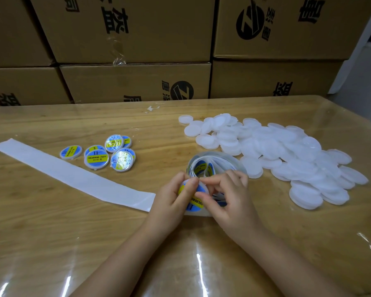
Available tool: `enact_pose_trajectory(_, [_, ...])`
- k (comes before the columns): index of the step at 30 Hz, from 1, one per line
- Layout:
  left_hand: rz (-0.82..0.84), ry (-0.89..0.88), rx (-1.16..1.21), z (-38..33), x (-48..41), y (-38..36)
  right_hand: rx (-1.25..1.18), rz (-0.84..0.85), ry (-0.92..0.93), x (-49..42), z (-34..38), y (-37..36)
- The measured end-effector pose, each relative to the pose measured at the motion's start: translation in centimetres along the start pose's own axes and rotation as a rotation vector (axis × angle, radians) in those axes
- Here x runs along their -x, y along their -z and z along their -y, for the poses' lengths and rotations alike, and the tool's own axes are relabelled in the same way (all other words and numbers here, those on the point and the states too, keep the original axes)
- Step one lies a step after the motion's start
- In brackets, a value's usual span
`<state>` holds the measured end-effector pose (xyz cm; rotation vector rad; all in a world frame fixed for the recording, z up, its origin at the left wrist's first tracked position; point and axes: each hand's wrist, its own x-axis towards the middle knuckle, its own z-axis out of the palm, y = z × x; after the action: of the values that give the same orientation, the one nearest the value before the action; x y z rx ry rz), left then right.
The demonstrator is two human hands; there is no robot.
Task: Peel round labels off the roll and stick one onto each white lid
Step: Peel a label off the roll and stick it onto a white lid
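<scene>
Two bare forearms come up from below, sleeveless, the left hand (172, 195) and right hand (227, 197) ringless, with short, plain nails.

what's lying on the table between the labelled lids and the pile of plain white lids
The coiled label roll sits between the labelled lids and the plain lid pile, per the head view.

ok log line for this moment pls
left hand holds lid | right hand pressing label | labelled lids left | blank lids right
</scene>
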<state>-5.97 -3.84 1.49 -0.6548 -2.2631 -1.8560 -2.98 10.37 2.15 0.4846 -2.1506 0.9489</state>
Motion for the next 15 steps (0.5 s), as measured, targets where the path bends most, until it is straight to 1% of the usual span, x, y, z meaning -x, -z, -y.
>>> enact_pose_trajectory(3, [-0.053, -0.070, -0.037, 0.0, 0.0, -0.1, 0.037, 0.048, 0.013, 0.0, -0.1, 0.2])
enact_pose_trajectory(5, [-0.068, -0.128, -0.062, 0.1, 0.1, -0.2, 0.041, 0.046, 0.020, 0.0, -0.1, 0.3])
enact_pose_trajectory(7, [-0.053, -0.137, -0.085, 0.2, 0.1, -0.1, 0.058, 0.027, 0.037, -0.2, -0.2, 0.3])
enact_pose_trajectory(9, [-0.015, -0.096, -0.084, 0.2, -0.1, 0.1, 0.099, -0.013, 0.022, -0.3, -0.5, 0.4])
enact_pose_trajectory(12, [0.070, 0.026, 0.149, -0.2, -0.6, 0.7, 0.127, -0.063, -0.082, -0.5, -1.1, 0.7])
enact_pose_trajectory(14, [0.049, 0.062, 0.203, -0.1, -1.1, 1.5, 0.132, -0.041, -0.110, -0.6, -1.6, 0.9])
enact_pose_trajectory(15, [-0.008, 0.074, 0.216, -0.1, -1.4, 1.9, 0.156, -0.027, -0.097, -0.7, -1.8, 1.1])
